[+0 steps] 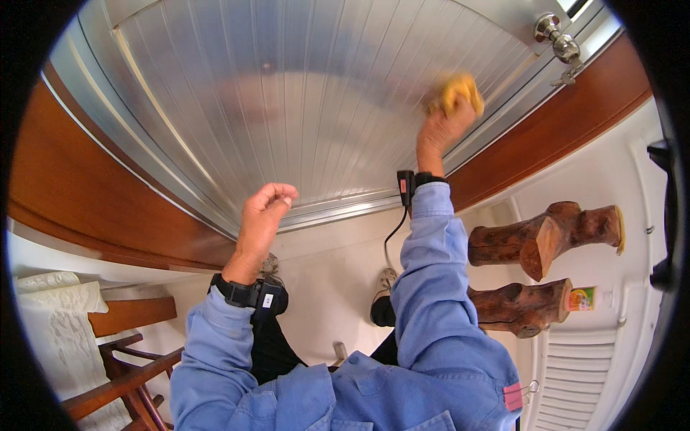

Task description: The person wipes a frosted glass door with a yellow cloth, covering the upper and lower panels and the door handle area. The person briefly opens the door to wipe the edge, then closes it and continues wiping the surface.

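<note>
A ribbed metal door panel [323,124] in a metal frame stands before me. My right hand [453,121] grips a yellow cloth [462,94] against the right part of the panel; hand and cloth are slightly blurred. Above and to the right of it is a round metal doorknob [566,47] with keys [566,75] hanging from it. My left hand [265,215] is raised near the panel's lower left, fingers loosely curled, holding nothing. Black straps with small devices are on both wrists.
Brown wooden trim [108,188] flanks the door. At right stand two wooden logs [544,231], a small labelled container [582,299] and a white slatted panel [577,372]. At left are a dark wooden chair or rack [135,377] and a white lace cloth [59,318].
</note>
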Demonstrator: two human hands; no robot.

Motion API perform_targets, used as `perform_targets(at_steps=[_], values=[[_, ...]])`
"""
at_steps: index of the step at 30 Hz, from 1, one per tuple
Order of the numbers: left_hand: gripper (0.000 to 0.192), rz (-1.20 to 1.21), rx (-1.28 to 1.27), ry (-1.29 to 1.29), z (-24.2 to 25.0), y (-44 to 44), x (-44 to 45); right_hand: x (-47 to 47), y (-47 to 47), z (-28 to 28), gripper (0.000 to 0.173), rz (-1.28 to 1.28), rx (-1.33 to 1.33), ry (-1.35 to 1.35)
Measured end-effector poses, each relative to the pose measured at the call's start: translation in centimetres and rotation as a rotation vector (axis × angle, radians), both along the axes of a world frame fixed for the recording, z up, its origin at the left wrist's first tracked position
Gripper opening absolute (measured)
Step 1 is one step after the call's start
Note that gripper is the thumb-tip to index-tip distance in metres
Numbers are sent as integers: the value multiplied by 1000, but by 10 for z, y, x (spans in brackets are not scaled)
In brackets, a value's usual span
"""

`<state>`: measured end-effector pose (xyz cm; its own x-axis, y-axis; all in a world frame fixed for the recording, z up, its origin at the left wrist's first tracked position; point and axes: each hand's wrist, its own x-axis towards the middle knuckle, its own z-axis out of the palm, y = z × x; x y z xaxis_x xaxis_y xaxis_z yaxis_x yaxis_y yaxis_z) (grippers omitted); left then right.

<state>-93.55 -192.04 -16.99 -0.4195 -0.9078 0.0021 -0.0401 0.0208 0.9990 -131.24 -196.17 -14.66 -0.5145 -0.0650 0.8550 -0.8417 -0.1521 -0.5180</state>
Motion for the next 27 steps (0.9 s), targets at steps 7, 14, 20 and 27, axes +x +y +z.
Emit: perform_targets(at_steps=[7,14,20,27], values=[[18,0,33,26,0,-1,-4,-8,26,-113,35,170,-18,-933],[19,-35,36,-54,5,0,-9,-17,18,48,35,-353,116,385],[18,-23,26,1,1,-1,-9,-23,15,-10,37,-272,107,88],[17,3,35,-28,-2,-4,-9,117,-10,-57,42,-95,140,178]])
